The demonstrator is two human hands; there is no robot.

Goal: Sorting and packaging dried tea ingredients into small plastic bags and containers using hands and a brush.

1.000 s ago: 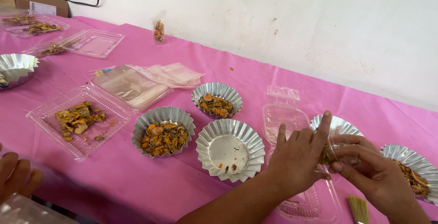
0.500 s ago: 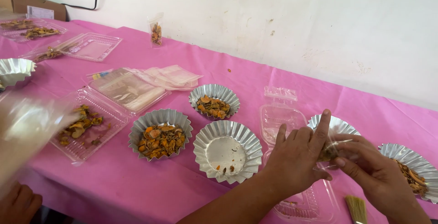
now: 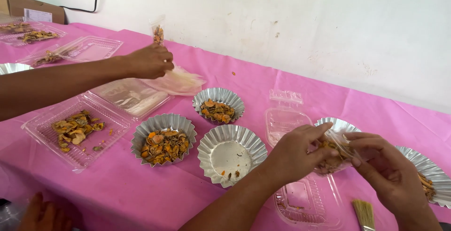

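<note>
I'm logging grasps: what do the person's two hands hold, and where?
Both hands, left hand and right hand, pinch a small clear bag of orange pieces at its upper edge.

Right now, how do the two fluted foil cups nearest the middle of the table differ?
The left foil cup is heaped with orange and brown dried pieces; the middle foil cup is almost empty, with only a few crumbs on its bare floor. The left foil cup lies beside the clear plastic tray; the middle foil cup lies nearer the left hand. Both are silver, fluted, upright and untouched on the pink tablecloth.
</note>
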